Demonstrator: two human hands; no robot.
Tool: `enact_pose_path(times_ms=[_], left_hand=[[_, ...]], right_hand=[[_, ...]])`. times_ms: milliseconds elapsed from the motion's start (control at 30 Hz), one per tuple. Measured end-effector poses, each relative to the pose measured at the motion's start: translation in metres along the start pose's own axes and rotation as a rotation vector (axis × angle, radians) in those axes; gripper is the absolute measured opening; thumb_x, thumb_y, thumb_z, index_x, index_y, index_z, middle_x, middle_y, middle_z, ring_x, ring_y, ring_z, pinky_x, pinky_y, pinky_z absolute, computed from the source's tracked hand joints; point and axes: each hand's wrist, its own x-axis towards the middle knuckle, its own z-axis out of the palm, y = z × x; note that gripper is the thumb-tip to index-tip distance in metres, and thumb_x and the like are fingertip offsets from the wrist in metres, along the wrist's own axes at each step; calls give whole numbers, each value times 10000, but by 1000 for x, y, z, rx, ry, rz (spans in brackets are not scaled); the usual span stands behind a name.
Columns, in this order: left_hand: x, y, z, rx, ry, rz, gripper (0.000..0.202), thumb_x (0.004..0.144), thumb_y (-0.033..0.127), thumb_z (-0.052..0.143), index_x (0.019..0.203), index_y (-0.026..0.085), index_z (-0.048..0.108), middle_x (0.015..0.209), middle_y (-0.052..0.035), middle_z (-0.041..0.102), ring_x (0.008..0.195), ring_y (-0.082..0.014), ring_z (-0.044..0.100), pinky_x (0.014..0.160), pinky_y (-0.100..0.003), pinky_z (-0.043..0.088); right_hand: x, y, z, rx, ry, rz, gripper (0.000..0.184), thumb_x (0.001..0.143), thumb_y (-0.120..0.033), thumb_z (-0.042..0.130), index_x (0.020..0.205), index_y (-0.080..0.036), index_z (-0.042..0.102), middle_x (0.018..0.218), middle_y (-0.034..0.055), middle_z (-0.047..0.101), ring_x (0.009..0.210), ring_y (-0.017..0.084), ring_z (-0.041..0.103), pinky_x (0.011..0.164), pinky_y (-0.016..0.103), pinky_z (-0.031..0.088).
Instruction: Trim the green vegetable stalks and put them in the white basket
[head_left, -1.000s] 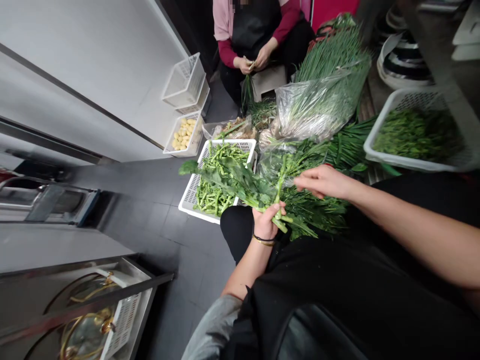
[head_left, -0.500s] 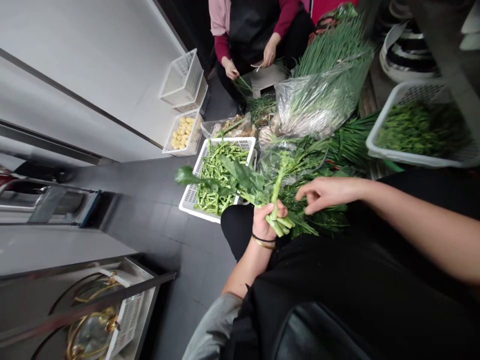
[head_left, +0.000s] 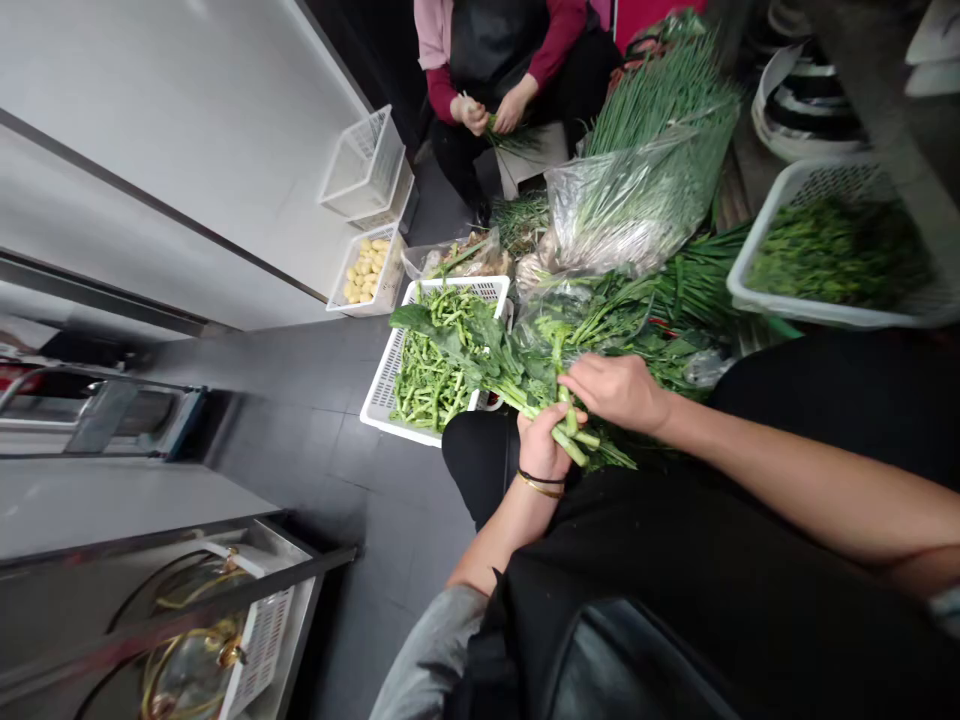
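Note:
My left hand [head_left: 543,443] is wrapped around a bunch of leafy greens [head_left: 506,378], above my left knee. Their thick cut stem ends stick out past my fingers, and the broad leaves reach left over a white basket [head_left: 381,388]. My right hand [head_left: 616,388] is closed in a pinch at one upright stem of the bunch, just above my left hand; its fingertips are partly hidden. Short cut green stems [head_left: 431,375] fill the basket. Below and behind my right hand lie more loose leafy greens [head_left: 671,362].
A plastic bag of long green chives [head_left: 637,190] lies ahead. A co-worker's hands [head_left: 491,112] hold thin green stalks. A basket of yellow potatoes [head_left: 367,270] and stacked white crates [head_left: 364,165] stand by the wall. At right is a white basket of greens [head_left: 840,255].
My right hand has moved left and closed on a stem of the bunch. The bunch has shifted slightly right with my left hand. The co-worker's hands have come together.

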Motion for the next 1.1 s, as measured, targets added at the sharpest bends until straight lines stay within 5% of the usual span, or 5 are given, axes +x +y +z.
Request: enact_pose_path(times_ms=[233, 400, 567, 833, 1100], left_hand=[[4, 9, -17, -242, -219, -236, 173, 597, 196, 605, 754, 128, 574, 601, -17, 541, 462, -71, 444, 473, -214, 356], [-1, 2, -16, -209, -297, -274, 166, 596, 200, 598, 742, 129, 561, 612, -21, 520, 445, -65, 399, 469, -233, 337], [3, 3, -19, -181, -212, -146, 156, 608, 205, 608, 743, 134, 577, 626, -31, 552, 481, -82, 446, 494, -237, 377], [14, 14, -30, -86, -202, -131, 165, 662, 263, 620, 686, 100, 613, 500, -9, 471, 474, -89, 459, 510, -242, 402], [49, 53, -51, -74, -6, 13, 117, 636, 179, 639, 703, 86, 616, 571, -35, 573, 502, -89, 530, 526, -219, 436]], right_hand=[[-5, 32, -30, 530, -701, 89, 471, 712, -455, 670, 1109, -204, 634, 848, 21, 682, 555, 103, 558, 508, 225, 373], [26, 18, -17, 857, -314, 339, 389, 809, -526, 535, 857, -150, 621, 579, -5, 586, 440, 82, 474, 450, 217, 348], [10, -3, 1, 264, 16, 141, 398, 882, -419, 455, 588, -163, 534, 594, 35, 564, 547, 111, 491, 535, 244, 323], [-3, 9, -13, 426, -428, 120, 408, 868, -489, 456, 1117, -195, 590, 676, -9, 627, 544, 118, 556, 552, 234, 354], [-13, 12, 10, -29, -608, -68, 376, 915, -429, 362, 698, -197, 565, 666, 38, 630, 590, 162, 569, 528, 258, 257]])
